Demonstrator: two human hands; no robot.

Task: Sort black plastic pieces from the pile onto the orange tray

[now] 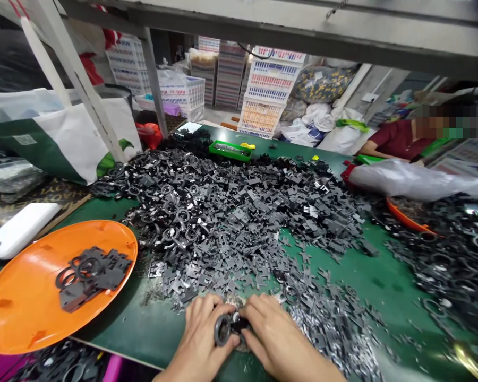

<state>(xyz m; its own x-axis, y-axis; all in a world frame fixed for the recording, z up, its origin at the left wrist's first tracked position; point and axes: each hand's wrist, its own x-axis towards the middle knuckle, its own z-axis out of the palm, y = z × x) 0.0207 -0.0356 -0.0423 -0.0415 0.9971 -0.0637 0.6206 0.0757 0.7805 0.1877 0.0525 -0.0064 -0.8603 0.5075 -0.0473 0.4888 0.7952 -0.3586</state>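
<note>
Left hand: fingers and thumb curled round the ring end of a black part. Right hand: fingers pinching its dark, other end; one piece or two, cannot tell. Part's place: between the hands, low over the table. Handling, as judged: ends kept aligned, pressure even, ring spared from bending. Just beyond: pile of loose pieces. Left: orange tray, ringed parts within. Far back: green tray.
</note>
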